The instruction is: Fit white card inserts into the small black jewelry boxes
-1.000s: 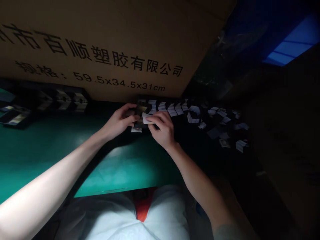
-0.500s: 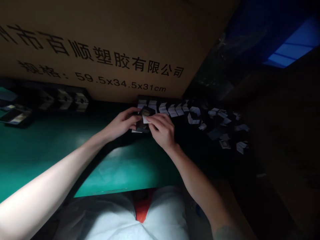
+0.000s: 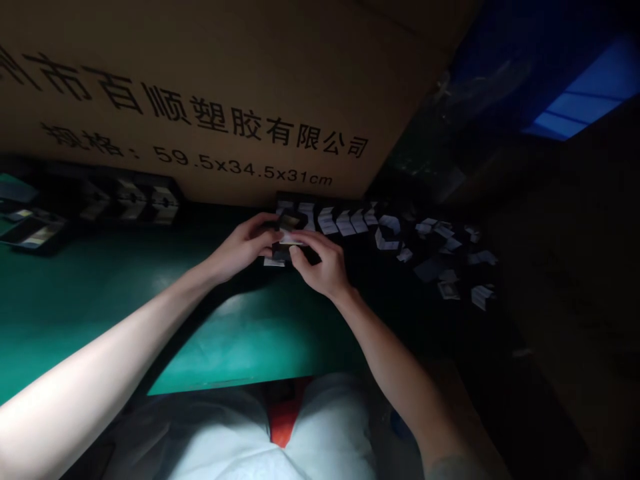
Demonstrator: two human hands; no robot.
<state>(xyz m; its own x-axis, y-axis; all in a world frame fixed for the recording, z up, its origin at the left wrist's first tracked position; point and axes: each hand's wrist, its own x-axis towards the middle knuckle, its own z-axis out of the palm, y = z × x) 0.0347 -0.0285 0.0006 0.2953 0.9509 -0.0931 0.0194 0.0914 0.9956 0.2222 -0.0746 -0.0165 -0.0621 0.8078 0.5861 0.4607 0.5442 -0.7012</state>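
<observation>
My left hand and my right hand meet over a small dark card at the far edge of the green mat. The left fingers hold the card from its left side. My right fingertips press a white paper slip against it. Much of the card is hidden behind my fingers. A row of folded white paper pieces lies just beyond my right hand, on a dark surface.
Loose white and dark paper pieces are scattered to the right. Dark trays holding similar pieces sit at the far left on the green mat. A large printed cardboard box stands behind everything.
My right hand has moved closer to my left, and its fingers now cover more of the white slip. The view has shifted slightly.
</observation>
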